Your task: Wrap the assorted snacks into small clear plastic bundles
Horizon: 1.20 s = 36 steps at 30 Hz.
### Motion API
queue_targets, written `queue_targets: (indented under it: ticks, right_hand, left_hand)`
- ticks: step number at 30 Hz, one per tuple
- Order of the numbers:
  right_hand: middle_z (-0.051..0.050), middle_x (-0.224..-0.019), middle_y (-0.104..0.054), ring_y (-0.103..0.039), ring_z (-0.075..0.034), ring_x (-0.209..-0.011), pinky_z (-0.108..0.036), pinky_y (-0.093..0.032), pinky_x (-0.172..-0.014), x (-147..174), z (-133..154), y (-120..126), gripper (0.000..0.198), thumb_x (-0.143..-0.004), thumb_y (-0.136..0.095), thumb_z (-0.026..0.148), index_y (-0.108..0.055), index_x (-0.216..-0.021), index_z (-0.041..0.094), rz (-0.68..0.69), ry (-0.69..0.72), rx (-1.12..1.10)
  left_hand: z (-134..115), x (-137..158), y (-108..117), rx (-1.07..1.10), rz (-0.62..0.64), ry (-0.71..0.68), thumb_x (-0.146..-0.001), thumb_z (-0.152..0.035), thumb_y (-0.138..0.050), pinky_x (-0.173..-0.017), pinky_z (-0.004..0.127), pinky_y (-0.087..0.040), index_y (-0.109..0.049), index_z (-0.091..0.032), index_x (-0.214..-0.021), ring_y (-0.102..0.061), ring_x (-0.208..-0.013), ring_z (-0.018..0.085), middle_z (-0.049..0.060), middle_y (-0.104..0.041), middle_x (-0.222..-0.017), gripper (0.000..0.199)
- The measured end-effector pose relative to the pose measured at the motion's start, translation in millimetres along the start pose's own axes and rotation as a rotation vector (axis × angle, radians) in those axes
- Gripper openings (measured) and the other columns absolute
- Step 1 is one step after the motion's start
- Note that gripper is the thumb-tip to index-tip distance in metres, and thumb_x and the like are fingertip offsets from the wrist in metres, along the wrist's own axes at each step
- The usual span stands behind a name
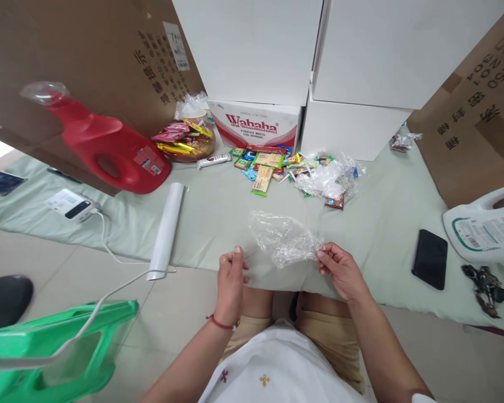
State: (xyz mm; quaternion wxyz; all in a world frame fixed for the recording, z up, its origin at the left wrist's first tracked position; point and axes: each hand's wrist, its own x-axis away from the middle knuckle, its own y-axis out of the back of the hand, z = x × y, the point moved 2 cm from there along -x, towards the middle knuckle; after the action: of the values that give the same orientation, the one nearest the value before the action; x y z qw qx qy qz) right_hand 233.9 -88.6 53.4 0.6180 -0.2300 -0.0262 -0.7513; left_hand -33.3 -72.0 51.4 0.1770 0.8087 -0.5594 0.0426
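Note:
My right hand (340, 271) pinches the right end of a crumpled clear plastic bag (285, 238) between thumb and fingers. The bag spreads out to the left, just above or on the pale green cloth (210, 224). To the left of the bag, and apart from it, is my left hand (232, 280), its fingers curled in and the thumb up; nothing shows in it. Beyond the bag lies a loose pile of wrapped snacks (262, 178). More crumpled clear plastic (330, 179) rests over the pile's right side.
White boxes (256, 50) and a Wahaha carton (256, 126) stand at the back. On the left are a red jug (117, 151), a bowl of snacks (185, 143), a white roll (167, 229) and a green stool (59, 347). A phone (430, 258), keys (485, 288) and white jug (487, 224) sit right.

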Motion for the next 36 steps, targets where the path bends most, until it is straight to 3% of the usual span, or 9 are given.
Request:
queue_targets:
  ticks: [4, 7, 10, 12, 15, 17, 20, 30, 36]
  right_hand:
    - [0.001, -0.071, -0.062, -0.051, -0.011, -0.063, -0.022, -0.044, -0.052, 2, -2, -3, 0.039, -0.07, -0.087, 0.052, -0.068, -0.083, 0.021, 0.053, 0.015, 0.045]
    - [0.002, -0.07, -0.06, -0.05, -0.011, -0.063, -0.022, -0.043, -0.052, 2, -4, -5, 0.039, -0.07, -0.087, 0.052, -0.067, -0.083, 0.021, 0.093, 0.01, 0.053]
    - [0.002, -0.068, -0.06, -0.049, -0.011, -0.062, -0.021, -0.042, -0.051, 1, -4, -4, 0.042, -0.068, -0.088, 0.054, -0.066, -0.082, 0.02, 0.099, 0.0, 0.068]
    - [0.002, -0.068, -0.059, -0.049, -0.01, -0.061, -0.021, -0.042, -0.051, 1, -2, 0, 0.044, -0.067, -0.088, 0.055, -0.066, -0.082, 0.02, 0.092, -0.003, 0.075]
    - [0.002, -0.067, -0.059, -0.047, -0.01, -0.059, -0.021, -0.04, -0.05, -1, 1, 11, 0.048, -0.065, -0.089, 0.058, -0.064, -0.081, 0.02, 0.06, -0.015, 0.071]
    - [0.002, -0.067, -0.059, -0.047, -0.01, -0.059, -0.021, -0.039, -0.05, -2, 3, 21, 0.049, -0.064, -0.089, 0.058, -0.063, -0.079, 0.019, 0.035, -0.026, 0.057]
    - [0.002, -0.067, -0.058, -0.046, -0.01, -0.059, -0.021, -0.038, -0.049, -2, 5, 34, 0.05, -0.063, -0.09, 0.058, -0.062, -0.078, 0.019, 0.018, -0.041, 0.037]
    - [0.003, -0.066, -0.055, -0.045, -0.009, -0.058, -0.02, -0.034, -0.049, -21, 17, 70, 0.048, -0.062, -0.091, 0.054, -0.062, -0.077, 0.019, 0.035, -0.077, 0.082]
    - [0.001, -0.068, -0.056, -0.047, -0.012, -0.061, -0.026, -0.041, -0.056, -57, 40, 87, 0.052, -0.064, -0.083, 0.067, -0.062, -0.073, 0.02, -0.069, 0.036, 0.445]
  left_hand:
    - [-29, 23, 8, -0.189, 0.035, -0.63, -0.09, -0.045, -0.067, -0.09, 0.042, -0.051, -0.056, -0.023, -0.109, -0.06, -0.107, 0.025, 0.009, -0.063, -0.11, 0.031]
    - [-54, 3, -10, -0.261, 0.291, -0.947, -0.099, -0.03, -0.053, -0.113, 0.05, -0.037, -0.049, -0.027, -0.135, -0.052, -0.13, 0.025, 0.011, -0.064, -0.13, 0.037]
    - [-67, -37, -44, -0.347, 0.621, -0.889, -0.102, -0.035, -0.046, -0.117, 0.05, -0.028, -0.034, -0.026, -0.152, -0.044, -0.141, 0.026, 0.012, -0.06, -0.143, 0.052]
    - [-70, -56, -66, -0.438, 0.875, -0.855, -0.097, -0.044, -0.056, -0.117, 0.05, -0.026, -0.043, -0.024, -0.147, -0.047, -0.137, 0.028, 0.011, -0.068, -0.131, 0.056]
    - [-69, -66, -83, -0.517, 1.142, -0.816, -0.086, -0.056, -0.067, -0.106, 0.043, -0.038, -0.068, -0.02, -0.113, -0.061, -0.107, 0.026, 0.006, -0.073, -0.098, 0.045]
    - [-66, -67, -84, -0.489, 1.224, -0.724, -0.086, -0.06, -0.064, -0.087, 0.034, -0.045, -0.068, -0.018, -0.088, -0.061, -0.085, 0.019, 0.004, -0.068, -0.083, 0.042]
    - [-61, -67, -75, -0.325, 1.199, -0.522, -0.091, -0.063, -0.056, -0.068, 0.027, -0.042, -0.06, -0.017, -0.075, -0.052, -0.068, 0.014, 0.0, -0.059, -0.071, 0.048]
    - [-54, -78, -44, 0.442, 0.803, -0.149, -0.089, -0.052, -0.07, -0.052, 0.019, -0.033, -0.051, -0.019, -0.08, -0.032, -0.048, 0.006, -0.01, -0.038, -0.057, 0.039]
    - [-77, -78, -42, 0.611, 0.646, -0.142, -0.08, -0.052, -0.08, -0.043, 0.015, -0.027, -0.06, -0.018, -0.084, -0.035, -0.049, 0.004, -0.007, -0.043, -0.061, 0.04]
